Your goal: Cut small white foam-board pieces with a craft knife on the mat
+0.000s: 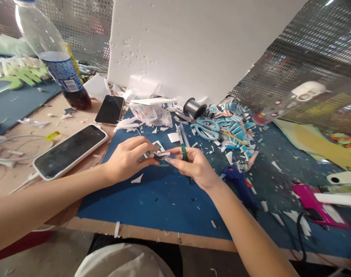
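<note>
Left grip (125,159) and right grip (197,167) pinch a white piece (164,154) between them.
Light pressure should suit it, green handle (184,153) held clear.

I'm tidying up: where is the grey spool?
In the head view, the grey spool sits just right of centre, behind the light-blue scissors and right of the clear bag.

The left hand (128,158) holds a small white piece (159,146) above the blue mat (140,200); the right hand (196,167) holds a green-handled tool (184,153).
</note>
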`<state>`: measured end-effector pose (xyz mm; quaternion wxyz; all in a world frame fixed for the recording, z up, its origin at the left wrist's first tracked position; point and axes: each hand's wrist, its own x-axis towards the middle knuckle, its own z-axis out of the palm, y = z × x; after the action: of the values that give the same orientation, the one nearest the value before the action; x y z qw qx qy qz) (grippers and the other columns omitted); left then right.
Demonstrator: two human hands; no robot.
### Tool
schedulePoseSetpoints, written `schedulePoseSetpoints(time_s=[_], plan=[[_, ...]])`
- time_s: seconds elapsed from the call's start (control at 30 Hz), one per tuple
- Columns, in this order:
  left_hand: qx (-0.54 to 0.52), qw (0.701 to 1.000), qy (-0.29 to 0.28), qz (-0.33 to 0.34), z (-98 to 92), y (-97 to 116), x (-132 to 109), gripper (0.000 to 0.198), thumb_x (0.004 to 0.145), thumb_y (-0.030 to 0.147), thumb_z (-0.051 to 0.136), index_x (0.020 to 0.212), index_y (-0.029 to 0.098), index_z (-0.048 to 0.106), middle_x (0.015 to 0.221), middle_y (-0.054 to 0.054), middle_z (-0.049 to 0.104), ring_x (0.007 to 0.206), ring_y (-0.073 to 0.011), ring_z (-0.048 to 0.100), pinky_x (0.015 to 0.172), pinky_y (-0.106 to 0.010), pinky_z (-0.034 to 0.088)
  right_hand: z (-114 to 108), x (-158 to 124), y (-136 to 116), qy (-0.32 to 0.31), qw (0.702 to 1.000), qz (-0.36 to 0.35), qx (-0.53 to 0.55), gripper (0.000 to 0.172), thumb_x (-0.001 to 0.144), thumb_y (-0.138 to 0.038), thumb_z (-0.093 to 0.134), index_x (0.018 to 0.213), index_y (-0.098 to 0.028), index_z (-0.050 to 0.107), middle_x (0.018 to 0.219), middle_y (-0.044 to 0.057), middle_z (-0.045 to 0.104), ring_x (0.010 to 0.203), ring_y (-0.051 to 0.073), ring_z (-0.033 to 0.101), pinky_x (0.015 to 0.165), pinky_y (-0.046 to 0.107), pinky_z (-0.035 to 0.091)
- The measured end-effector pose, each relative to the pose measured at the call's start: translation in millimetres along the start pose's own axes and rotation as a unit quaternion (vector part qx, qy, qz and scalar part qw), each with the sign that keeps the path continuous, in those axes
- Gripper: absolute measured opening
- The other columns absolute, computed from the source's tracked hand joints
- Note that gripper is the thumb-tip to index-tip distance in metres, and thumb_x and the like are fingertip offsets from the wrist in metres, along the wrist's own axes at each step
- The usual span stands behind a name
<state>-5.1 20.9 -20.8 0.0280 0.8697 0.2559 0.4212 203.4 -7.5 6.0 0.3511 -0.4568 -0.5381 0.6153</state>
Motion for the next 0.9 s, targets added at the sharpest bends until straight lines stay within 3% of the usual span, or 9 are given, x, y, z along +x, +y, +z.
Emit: schedulePoseSetpoints(time_s=[0.1, 0.17, 0.3, 0.4, 0.47, 0.63, 0.8, 0.9], plan=[[-0.094, 0.994, 0.007, -0.049, 0.6, -0.7, -1.0, 0.029, 0.077, 0.035, 0.068, 0.097, 0.015, 0.060, 0.082, -0.006, 0.064, 0.071, -0.0140, 0.062, 0.064, -0.025, 0.053, -0.8, 0.0, -1.8, -0.013, 0.999, 0.011, 0.039, 0.021, 0.073, -0.027, 0.069, 0.087, -0.012, 0.067, 0.043, -0.012, 0.029, 0.037, 0.002, 0.019, 0.038, 0.022, 0.011], [-0.191, 0.976, 0.002, -0.101, 0.7, -2.4, -0.2, 0.046, 0.077, 0.045, 0.066, 0.112, 0.016, 0.058, 0.098, -0.010, 0.063, 0.086, -0.0180, 0.062, 0.071, -0.028, 0.054, -1.7, -0.1, -2.8, -0.024, 0.997, 0.018, 0.067, 0.018, 0.073, -0.025, 0.069, 0.085, -0.013, 0.066, 0.042, -0.012, 0.031, 0.035, 0.001, 0.019, 0.037, 0.021, 0.011], [-0.377, 0.904, -0.091, -0.178, 0.6, -5.4, 2.9, 0.053, 0.086, 0.050, 0.050, 0.132, 0.024, 0.047, 0.133, -0.014, 0.051, 0.121, -0.0261, 0.050, 0.094, -0.037, 0.048, -4.2, -0.1, -3.8, -0.063, 0.993, 0.026, 0.101, 0.015, 0.072, -0.022, 0.068, 0.084, -0.013, 0.067, 0.041, -0.012, 0.033, 0.034, 0.001, 0.019, 0.037, 0.021, 0.010], [-0.468, 0.847, -0.135, -0.215, 3.6, -5.5, 1.5, 0.051, 0.086, 0.043, 0.054, 0.134, 0.028, 0.044, 0.132, -0.011, 0.054, 0.117, -0.0253, 0.055, 0.095, -0.038, 0.047, -5.5, 0.2, -4.1, -0.078, 0.989, 0.023, 0.121, 0.015, 0.071, -0.021, 0.068, 0.085, -0.013, 0.068, 0.040, -0.012, 0.033, 0.034, 0.001, 0.018, 0.037, 0.020, 0.010], [-0.494, 0.832, -0.122, -0.220, 7.3, -5.6, -1.3, 0.055, 0.084, 0.041, 0.059, 0.135, 0.030, 0.042, 0.130, -0.011, 0.056, 0.117, -0.0255, 0.055, 0.096, -0.039, 0.047, -6.0, 0.2, -4.1, -0.082, 0.988, 0.022, 0.130, 0.016, 0.072, -0.020, 0.067, 0.086, -0.013, 0.069, 0.040, -0.012, 0.032, 0.034, 0.001, 0.018, 0.037, 0.021, 0.010], [-0.460, 0.866, -0.080, -0.176, 13.3, -7.2, -6.2, 0.064, 0.077, 0.040, 0.066, 0.136, 0.030, 0.042, 0.136, -0.012, 0.047, 0.127, -0.0284, 0.044, 0.101, -0.043, 0.043, -5.8, -0.2, -4.0, -0.093, 0.985, 0.036, 0.142, 0.024, 0.075, -0.021, 0.064, 0.097, -0.013, 0.068, 0.039, -0.013, 0.028, 0.035, 0.001, 0.014, 0.038, 0.021, 0.010], [-0.415, 0.893, -0.102, -0.140, 9.2, -4.4, -3.9, 0.069, 0.079, 0.040, 0.063, 0.141, 0.031, 0.032, 0.133, -0.013, 0.050, 0.124, -0.0284, 0.047, 0.102, -0.047, 0.042, -5.7, -0.5, -1.7, -0.116, 0.981, 0.040, 0.149, 0.026, 0.079, -0.021, 0.060, 0.102, -0.012, 0.067, 0.038, -0.013, 0.027, 0.035, 0.003, 0.013, 0.039, 0.021, 0.011], [-0.406, 0.899, -0.105, -0.124, 6.9, -2.1, -2.0, 0.065, 0.081, 0.043, 0.060, 0.140, 0.029, 0.035, 0.129, -0.013, 0.053, 0.121, -0.0262, 0.050, 0.103, -0.044, 0.042, -5.7, -1.0, -1.0, -0.129, 0.979, 0.034, 0.152, 0.025, 0.080, -0.021, 0.059, 0.102, -0.012, 0.067, 0.037, -0.013, 0.025, 0.035, 0.003, 0.013, 0.039, 0.021, 0.011]])
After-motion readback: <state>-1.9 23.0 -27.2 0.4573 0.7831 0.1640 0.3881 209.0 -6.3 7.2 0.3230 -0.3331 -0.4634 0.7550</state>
